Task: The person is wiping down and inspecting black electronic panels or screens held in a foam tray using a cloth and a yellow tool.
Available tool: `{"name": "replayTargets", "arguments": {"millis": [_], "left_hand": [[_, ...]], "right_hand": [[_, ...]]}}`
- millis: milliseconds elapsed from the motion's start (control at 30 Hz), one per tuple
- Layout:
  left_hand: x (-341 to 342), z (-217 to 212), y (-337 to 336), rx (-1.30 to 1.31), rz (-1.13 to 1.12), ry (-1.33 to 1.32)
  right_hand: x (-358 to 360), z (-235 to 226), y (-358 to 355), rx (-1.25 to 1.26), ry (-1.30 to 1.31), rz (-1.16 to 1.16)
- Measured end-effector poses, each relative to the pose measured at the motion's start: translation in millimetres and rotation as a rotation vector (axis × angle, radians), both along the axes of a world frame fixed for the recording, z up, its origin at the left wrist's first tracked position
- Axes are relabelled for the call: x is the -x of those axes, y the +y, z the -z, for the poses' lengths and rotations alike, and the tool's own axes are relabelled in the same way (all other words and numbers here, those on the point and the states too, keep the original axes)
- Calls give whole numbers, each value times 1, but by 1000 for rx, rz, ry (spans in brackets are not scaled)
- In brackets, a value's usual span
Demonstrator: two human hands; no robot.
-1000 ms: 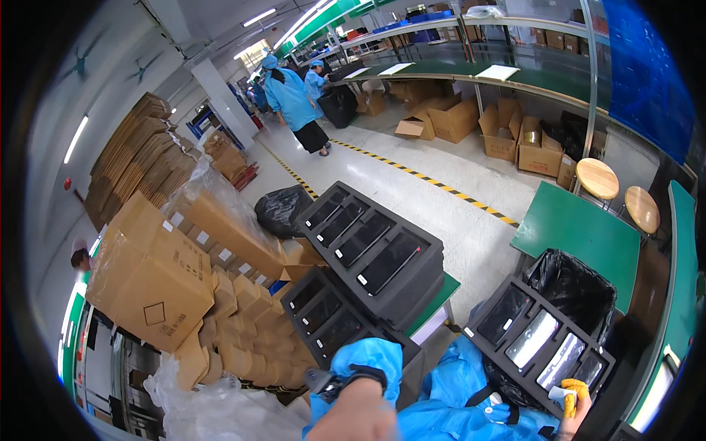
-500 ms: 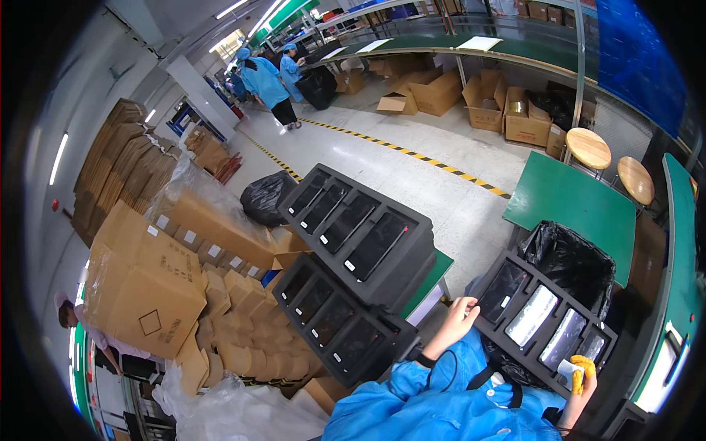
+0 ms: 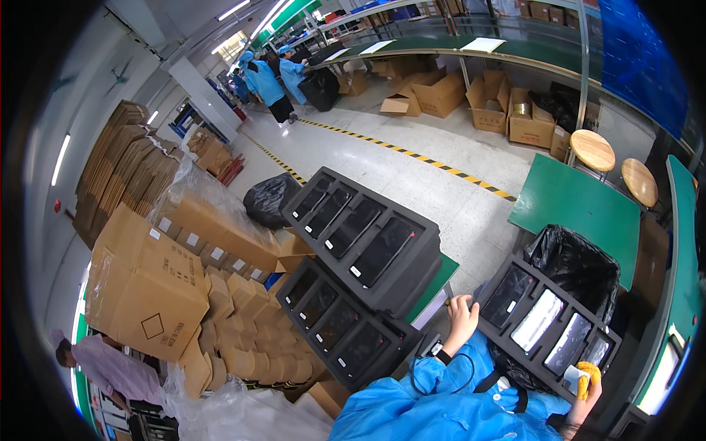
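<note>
Cardboard boxes (image 3: pixel 147 287) crowd the left, then stacked black trays (image 3: pixel 421 270) — left hand (image 3: pixel 462 323), fingers parted, beside the device-filled tray (image 3: pixel 523 309), black bin bag (image 3: pixel 570 257) behind, right hand (image 3: pixel 586 389) bent at the tray's right end — grip unclear

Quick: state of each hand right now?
Left hand: part-open at the black tray; grip unclear.
Right hand: yellow-covered fingers curled at the tray's right end; can't tell whether gripping.

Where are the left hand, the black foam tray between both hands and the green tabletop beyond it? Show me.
Left hand (image 3: pixel 461 324): head view, mid-hand.
Black foam tray (image 3: pixel 523 309): head view, divider between slots.
Green tabletop (image 3: pixel 577 198): head view, bare surface.
</note>
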State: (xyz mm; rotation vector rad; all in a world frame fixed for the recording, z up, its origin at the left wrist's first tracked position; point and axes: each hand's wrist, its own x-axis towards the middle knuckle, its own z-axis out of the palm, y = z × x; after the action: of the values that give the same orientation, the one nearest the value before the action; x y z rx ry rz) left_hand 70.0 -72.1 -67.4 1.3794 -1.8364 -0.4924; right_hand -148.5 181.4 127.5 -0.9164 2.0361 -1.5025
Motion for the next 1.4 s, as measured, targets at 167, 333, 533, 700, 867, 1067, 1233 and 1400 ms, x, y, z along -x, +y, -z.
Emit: {"name": "replayTargets", "arguments": {"millis": [167, 333, 533, 700, 867, 1067, 1233, 1400], "left_hand": [[-8, 42, 6, -277, 82, 80], [-12, 22, 3, -433, 165, 173], [-13, 34, 3, -310, 162, 159], [-14, 38, 2, -370, 160, 143], [-12, 27, 3, -404, 155, 132], [-15, 35, 3, -343, 175, 111], [-15, 34, 1, -318, 198, 86], [-29, 37, -16, -497, 295, 149]], "right_hand": [[-2, -10, 0, 14, -19, -7], [8, 5, 1, 40, 25, -21], [14, 15, 0, 47, 40, -59], [7, 11, -2, 31, 53, -6], [5, 10, 1, 33, 19, -6], [3, 8, 4, 13, -20, 20], [2, 14, 14, 55, 13, 76], [-1, 12, 22, 99, -62, 211]]}}
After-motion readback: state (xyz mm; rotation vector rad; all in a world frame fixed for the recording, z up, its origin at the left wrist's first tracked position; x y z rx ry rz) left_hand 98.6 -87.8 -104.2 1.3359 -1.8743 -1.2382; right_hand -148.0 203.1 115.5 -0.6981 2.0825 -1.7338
